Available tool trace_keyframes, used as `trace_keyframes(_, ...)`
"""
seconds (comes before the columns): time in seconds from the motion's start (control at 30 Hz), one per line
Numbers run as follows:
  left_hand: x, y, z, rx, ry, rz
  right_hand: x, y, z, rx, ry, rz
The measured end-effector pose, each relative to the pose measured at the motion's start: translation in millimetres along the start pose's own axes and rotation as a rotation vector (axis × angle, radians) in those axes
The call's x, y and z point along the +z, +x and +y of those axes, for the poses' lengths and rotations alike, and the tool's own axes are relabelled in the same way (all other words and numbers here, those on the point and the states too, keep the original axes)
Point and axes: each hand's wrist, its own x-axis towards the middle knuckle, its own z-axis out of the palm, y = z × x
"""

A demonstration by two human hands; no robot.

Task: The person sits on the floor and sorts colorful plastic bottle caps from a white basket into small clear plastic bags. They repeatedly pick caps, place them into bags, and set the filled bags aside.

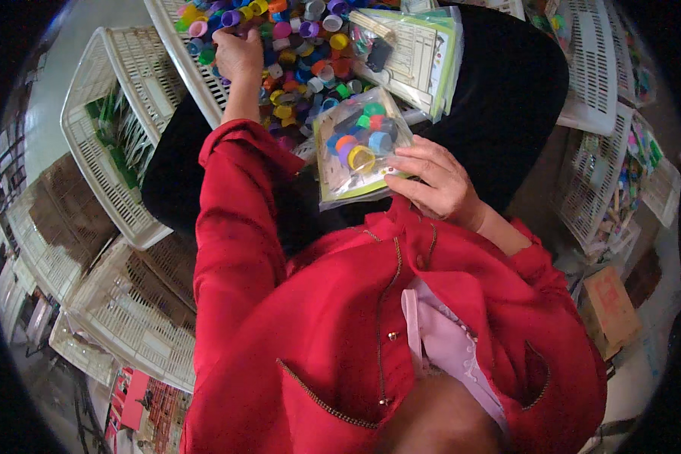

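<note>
My left hand [240, 55] reaches among many multicoloured plastic bottle caps [295, 68] in a white slatted basket [190, 68] in front of me. Its fingertips touch the caps beside a purple one; whether they grip one is hidden. My right hand [431, 179] holds the right edge of a clear plastic bag [357, 150] lying over my lap. Green, red, blue, orange, purple and yellow caps and a green-edged card show inside this bag. Above it, several packed clear bags [414, 62] with green-edged printed cards and wooden sticks rest at the basket's right side.
At left stands a white basket [142, 227] holding green-edged bags, with further white crates [130, 306] below it. On the right are white baskets [596, 187] with mixed small items and a cardboard box [612, 309]. Black cloth [505, 79] covers my lap.
</note>
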Motion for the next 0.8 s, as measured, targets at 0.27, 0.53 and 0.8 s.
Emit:
trace_keyframes(0.27,-2,11,-3,0.099,0.279,-0.152,1,-5,1,-0.026,-0.011,-0.020)
trace_keyframes(0.53,-8,4,-24,0.262,0.172,-0.172,1,-3,1,-0.022,0.003,-0.012)
trace_keyframes(0.8,-1,1,-56,0.217,-0.162,-0.187,0,-2,-2,-0.018,-0.019,-0.008)
